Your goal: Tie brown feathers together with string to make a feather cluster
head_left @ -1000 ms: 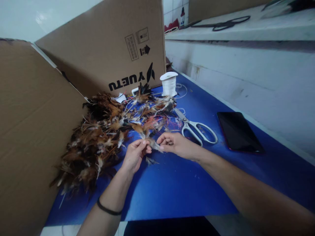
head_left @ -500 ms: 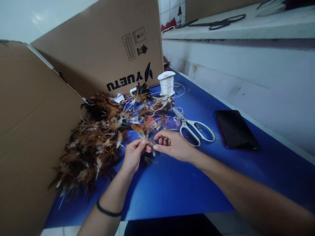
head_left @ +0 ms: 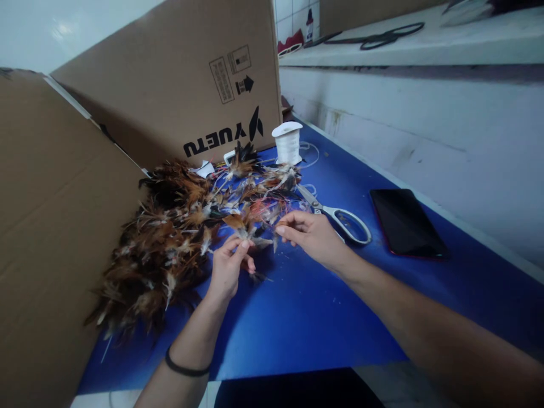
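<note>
Head camera is showing two bare hands working above a blue desk [head_left: 297, 323]. The left hand [head_left: 229, 263] is grasping a small feather bunch [head_left: 238, 222] between thumb and fingers; the bunch is sitting in front of the scissors' level, beside a large feather pile [head_left: 161, 255]. The right hand [head_left: 308, 232] is keeping apart from the left, its thumb and forefinger seemingly pinching a grey wisp [head_left: 275, 243].

As for progress, this one bunch appears to be in the middle of being handled — it is being held, not lying finished. Many more feathers are lying leftward, though whether they are waiting or already sorted I cannot tell. Neither hand is using the silver scissors [head_left: 351, 224] or the white spool [head_left: 288, 144].

Behind the pile, a cardboard box [head_left: 170, 85] is carrying the only readable word, "YUETU", appearing upside down — a leaf-like logo is standing next to it. Its arrow and printed panels are showing too, but their small lettering is staying unreadable. The phone [head_left: 408, 224] is displaying a dark screen.
</note>
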Demonstrator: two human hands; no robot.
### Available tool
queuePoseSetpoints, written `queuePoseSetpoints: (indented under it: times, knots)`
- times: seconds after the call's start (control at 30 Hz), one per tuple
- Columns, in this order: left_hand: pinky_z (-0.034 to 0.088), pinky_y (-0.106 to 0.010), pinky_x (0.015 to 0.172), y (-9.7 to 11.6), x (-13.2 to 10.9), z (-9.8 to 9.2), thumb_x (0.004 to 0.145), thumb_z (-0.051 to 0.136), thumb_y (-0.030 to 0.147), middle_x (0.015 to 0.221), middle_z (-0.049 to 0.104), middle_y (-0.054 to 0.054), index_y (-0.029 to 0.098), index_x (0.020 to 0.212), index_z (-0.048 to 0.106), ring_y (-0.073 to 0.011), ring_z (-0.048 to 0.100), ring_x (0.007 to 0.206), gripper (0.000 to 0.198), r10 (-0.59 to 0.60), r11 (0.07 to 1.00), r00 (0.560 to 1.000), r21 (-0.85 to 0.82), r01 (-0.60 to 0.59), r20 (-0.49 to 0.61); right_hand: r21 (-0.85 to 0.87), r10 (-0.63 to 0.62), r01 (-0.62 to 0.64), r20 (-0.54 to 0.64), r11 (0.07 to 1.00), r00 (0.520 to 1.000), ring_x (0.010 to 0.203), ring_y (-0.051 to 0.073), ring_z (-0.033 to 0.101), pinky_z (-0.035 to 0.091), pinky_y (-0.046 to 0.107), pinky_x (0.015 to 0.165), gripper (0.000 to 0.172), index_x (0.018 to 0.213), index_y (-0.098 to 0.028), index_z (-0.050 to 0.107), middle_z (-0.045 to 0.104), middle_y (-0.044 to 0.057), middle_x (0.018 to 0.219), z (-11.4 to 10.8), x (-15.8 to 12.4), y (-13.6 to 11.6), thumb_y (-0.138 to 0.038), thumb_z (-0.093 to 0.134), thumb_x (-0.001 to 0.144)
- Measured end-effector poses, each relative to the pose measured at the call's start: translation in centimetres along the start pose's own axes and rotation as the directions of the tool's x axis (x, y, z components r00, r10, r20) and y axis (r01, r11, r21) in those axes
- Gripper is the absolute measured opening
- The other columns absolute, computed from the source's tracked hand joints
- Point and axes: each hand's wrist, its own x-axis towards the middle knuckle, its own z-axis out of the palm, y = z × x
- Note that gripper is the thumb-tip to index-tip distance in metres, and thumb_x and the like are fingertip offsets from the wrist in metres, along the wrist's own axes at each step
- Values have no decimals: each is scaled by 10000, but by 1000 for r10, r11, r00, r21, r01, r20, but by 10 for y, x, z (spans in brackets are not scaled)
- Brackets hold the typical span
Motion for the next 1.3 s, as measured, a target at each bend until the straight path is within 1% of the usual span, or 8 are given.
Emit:
queuePoseSetpoints:
  times: [0.13,0.23,0.3,0.37,0.47,0.77,1.03,1.3]
  knots:
    - [323,-155,345,6,-7,2,771,637,378,378,475,52,128,783,624,-54,416,291,251,-136,988,978,-44,145,155,96,-3,0,32,995,999,533,101,532,422,244,504,142,735,-154,581,604,-2,615,4,-2,-2,-284,637,726]
    - [298,-138,334,5,-9,2,769,645,366,371,475,49,138,781,610,-45,392,295,231,-283,940,914,-105,325,289,130,-15,10,41,992,999,529,97,540,439,248,513,119,743,-159,583,617,-3,633,5,-3,-4,-260,641,718]
    - [308,-130,336,4,-9,3,741,677,348,445,528,29,136,761,607,-43,425,338,224,-324,911,892,-151,384,314,134,-22,16,41,991,999,527,93,539,447,250,517,109,747,-161,588,621,-4,652,5,-3,-4,-251,642,717]
    - [331,-125,347,3,-8,4,712,707,324,630,624,-14,128,746,611,-32,464,396,221,-324,900,896,-193,390,303,135,-33,27,47,991,998,523,89,535,452,251,520,105,747,-160,594,624,-2,668,4,-3,-5,-248,643,718]
    - [358,-129,368,3,-7,4,706,715,299,858,662,-54,119,748,626,-15,480,442,205,-300,903,907,-218,370,295,137,-43,34,58,990,997,528,89,540,460,249,524,107,749,-156,595,624,-1,668,5,-4,-6,-250,639,723]
    - [361,-150,402,-1,-7,1,716,708,303,615,604,-12,117,745,650,-28,458,409,197,-291,916,911,-191,354,292,89,-10,1,109,996,994,535,91,548,472,238,524,118,742,-166,585,610,-16,641,12,-8,-1,-266,644,723]
    - [445,-128,453,1,-6,2,726,710,270,729,657,-53,108,757,655,-36,539,476,174,-309,895,894,-219,389,323,85,-62,62,-3,994,998,506,80,526,459,228,501,119,746,-164,576,607,-16,660,10,-7,-3,-263,641,728]
    - [497,-152,505,5,-9,3,694,737,254,816,682,-80,100,728,657,-71,599,551,177,-341,865,863,-236,444,374,-86,-176,175,-3,981,984,611,104,557,466,249,602,103,802,-178,613,623,-2,725,11,-10,7,-279,600,797]
